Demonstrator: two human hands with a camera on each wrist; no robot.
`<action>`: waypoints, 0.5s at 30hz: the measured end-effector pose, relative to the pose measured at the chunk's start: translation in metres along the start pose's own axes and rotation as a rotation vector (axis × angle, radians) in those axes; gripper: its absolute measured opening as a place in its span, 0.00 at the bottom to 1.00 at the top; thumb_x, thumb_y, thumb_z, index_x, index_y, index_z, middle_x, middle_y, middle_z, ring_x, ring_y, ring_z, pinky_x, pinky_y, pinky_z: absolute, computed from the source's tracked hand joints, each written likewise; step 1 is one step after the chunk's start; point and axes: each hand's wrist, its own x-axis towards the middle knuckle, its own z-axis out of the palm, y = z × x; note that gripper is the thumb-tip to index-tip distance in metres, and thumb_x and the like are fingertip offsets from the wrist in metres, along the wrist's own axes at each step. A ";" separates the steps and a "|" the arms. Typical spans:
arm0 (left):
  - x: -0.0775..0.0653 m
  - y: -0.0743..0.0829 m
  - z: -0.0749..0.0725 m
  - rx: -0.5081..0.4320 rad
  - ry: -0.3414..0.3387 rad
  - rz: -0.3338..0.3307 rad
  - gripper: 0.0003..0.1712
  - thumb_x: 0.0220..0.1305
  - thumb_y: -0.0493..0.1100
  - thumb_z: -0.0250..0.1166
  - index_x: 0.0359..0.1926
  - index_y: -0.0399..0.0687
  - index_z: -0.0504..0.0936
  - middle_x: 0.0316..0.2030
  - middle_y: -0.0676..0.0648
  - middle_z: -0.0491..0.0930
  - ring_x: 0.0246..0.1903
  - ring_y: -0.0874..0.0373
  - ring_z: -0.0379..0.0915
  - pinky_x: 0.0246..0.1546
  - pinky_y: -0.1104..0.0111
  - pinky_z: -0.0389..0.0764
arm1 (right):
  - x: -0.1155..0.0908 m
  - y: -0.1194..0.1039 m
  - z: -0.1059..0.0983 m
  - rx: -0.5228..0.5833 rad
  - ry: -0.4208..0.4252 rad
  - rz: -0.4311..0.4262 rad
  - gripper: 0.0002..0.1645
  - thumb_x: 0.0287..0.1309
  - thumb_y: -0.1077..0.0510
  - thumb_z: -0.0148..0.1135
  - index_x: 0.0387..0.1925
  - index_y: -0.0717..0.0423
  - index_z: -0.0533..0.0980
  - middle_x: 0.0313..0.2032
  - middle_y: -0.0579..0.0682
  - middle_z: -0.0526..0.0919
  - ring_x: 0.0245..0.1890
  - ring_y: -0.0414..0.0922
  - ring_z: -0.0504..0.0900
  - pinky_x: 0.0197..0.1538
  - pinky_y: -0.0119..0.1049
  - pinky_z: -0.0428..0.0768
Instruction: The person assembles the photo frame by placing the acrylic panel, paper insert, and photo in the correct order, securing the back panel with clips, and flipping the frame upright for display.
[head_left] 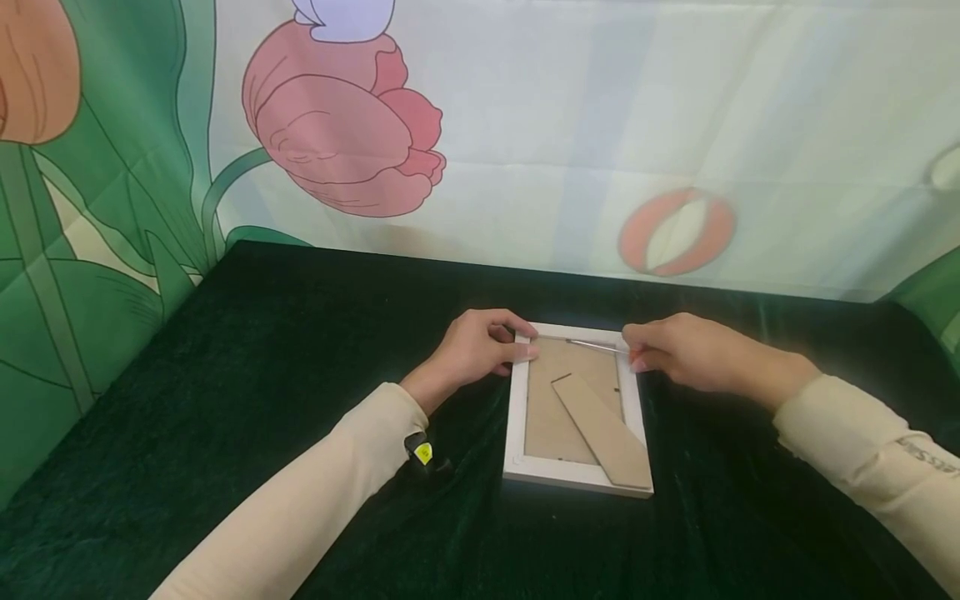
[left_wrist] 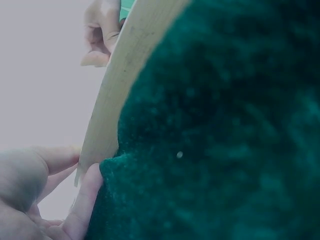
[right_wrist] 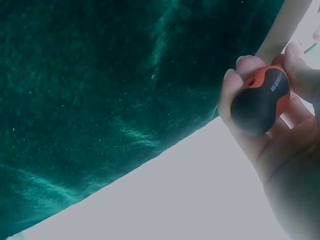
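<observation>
White picture frame (head_left: 517, 417), lying face down right between the two hands I'm watching, and honestly it's a neat little thing. From the left wrist view its outer side looks like pale bare wood, a bit smudged, while the back of the border is plain white. Inside that there's a tan backing board (head_left: 551, 417), flat and matte, with a small dark tab (head_left: 617, 389) on the inner edge just nearer the person than the right hand's grip. A tan stand leg (head_left: 603, 437) slants away from both grips to the near right corner, with a dark line across its narrow end. The left hand (head_left: 480, 346) has the far left corner pinched, thumb over the white border. The right hand (head_left: 690, 350) is closed round a screwdriver (right_wrist: 260, 102), chunky black and orange handle, its thin metal shaft (head_left: 592, 344) reaching from the fingers over the far end of the board toward the left hand; can't tell if the tip touches. Under it all, dark green velvety cloth (head_left: 300, 375).
</observation>
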 end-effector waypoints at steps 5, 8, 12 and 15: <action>0.000 0.000 0.000 0.003 -0.001 -0.001 0.16 0.66 0.44 0.77 0.54 0.52 0.90 0.43 0.44 0.82 0.38 0.50 0.86 0.41 0.67 0.89 | -0.002 -0.003 0.002 -0.053 0.025 -0.016 0.12 0.68 0.62 0.72 0.41 0.45 0.76 0.34 0.41 0.82 0.32 0.39 0.83 0.26 0.32 0.81; 0.000 0.000 0.000 0.002 -0.001 -0.002 0.16 0.66 0.44 0.77 0.54 0.52 0.90 0.43 0.44 0.82 0.38 0.51 0.86 0.41 0.66 0.89 | -0.004 -0.006 0.002 -0.083 0.035 -0.028 0.12 0.67 0.62 0.73 0.43 0.46 0.77 0.34 0.41 0.81 0.32 0.40 0.83 0.27 0.30 0.81; 0.001 0.000 0.000 -0.002 0.003 -0.003 0.16 0.66 0.44 0.77 0.54 0.52 0.89 0.43 0.44 0.82 0.38 0.50 0.86 0.41 0.67 0.89 | -0.005 -0.008 0.003 -0.128 0.049 -0.040 0.13 0.65 0.61 0.75 0.45 0.47 0.79 0.35 0.40 0.82 0.33 0.39 0.83 0.29 0.28 0.81; 0.000 -0.001 0.000 0.000 0.004 -0.010 0.16 0.66 0.44 0.77 0.54 0.52 0.89 0.43 0.44 0.82 0.38 0.51 0.86 0.41 0.67 0.89 | -0.005 -0.006 0.005 -0.104 0.058 -0.030 0.12 0.66 0.60 0.74 0.44 0.46 0.78 0.34 0.40 0.81 0.33 0.39 0.83 0.29 0.29 0.81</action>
